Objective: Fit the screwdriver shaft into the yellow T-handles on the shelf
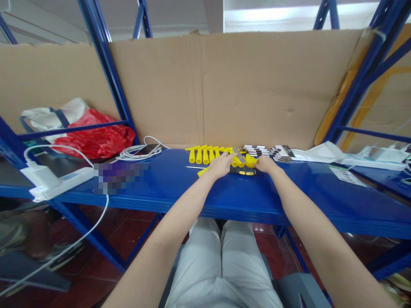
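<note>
My left hand (pixel 221 166) is closed around what looks like a yellow-handled scraper. Its flat grey blade (pixel 238 155) shows past my fingertips, and a yellow end (pixel 203 172) pokes out beneath the hand. Between the hands is a small yellow piece (pixel 250 161), pinched by my right hand (pixel 265 164); its exact kind is unclear. Just below lies a screwdriver (pixel 242 171) with a black and yellow handle, its thin shaft pointing left. Behind my left hand, several yellow handles (pixel 199 155) stand in a row, partly hidden by it.
Stacked black-and-white packets (pixel 282 153) sit behind my right hand. A power strip (pixel 64 184), coiled white cable (pixel 138 151) and red plastic bag (pixel 96 134) are to the left. Cardboard (pixel 257 85) walls off the back of the blue table (pixel 180 188). A printed sheet (pixel 346 176) lies right.
</note>
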{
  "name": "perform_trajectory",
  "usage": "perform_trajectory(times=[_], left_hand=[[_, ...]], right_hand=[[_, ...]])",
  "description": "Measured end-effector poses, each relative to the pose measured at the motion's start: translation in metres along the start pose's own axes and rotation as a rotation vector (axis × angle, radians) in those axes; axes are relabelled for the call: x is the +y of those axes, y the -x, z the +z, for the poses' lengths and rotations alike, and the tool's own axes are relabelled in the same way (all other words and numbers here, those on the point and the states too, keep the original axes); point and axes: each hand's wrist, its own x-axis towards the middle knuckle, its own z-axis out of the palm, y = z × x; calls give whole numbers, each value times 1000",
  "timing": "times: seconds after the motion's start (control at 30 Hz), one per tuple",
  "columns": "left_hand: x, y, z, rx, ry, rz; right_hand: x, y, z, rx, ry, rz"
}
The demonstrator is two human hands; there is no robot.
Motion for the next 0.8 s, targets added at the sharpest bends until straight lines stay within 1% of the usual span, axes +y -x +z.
perform_trajectory(times=[0.1, 0.27, 0.4, 0.53, 0.7, 0.8], left_hand=[[0, 0, -1, 0, -1, 6], [0, 1, -2, -6, -3, 8], [0, 1, -2, -6, -4, 8], [0, 1, -1, -2, 2, 7], [0, 0, 0, 2, -1, 5], [0, 0, 0, 4, -3, 11]], right_hand=[[2, -2, 2, 20, -10, -7], [5, -4, 2, 30, -43, 26], [9, -7, 3, -2, -58, 67], [13, -12, 6, -43, -34, 69], [16, -17, 11, -10, -7, 47], [16, -17, 12, 4, -11, 58]])
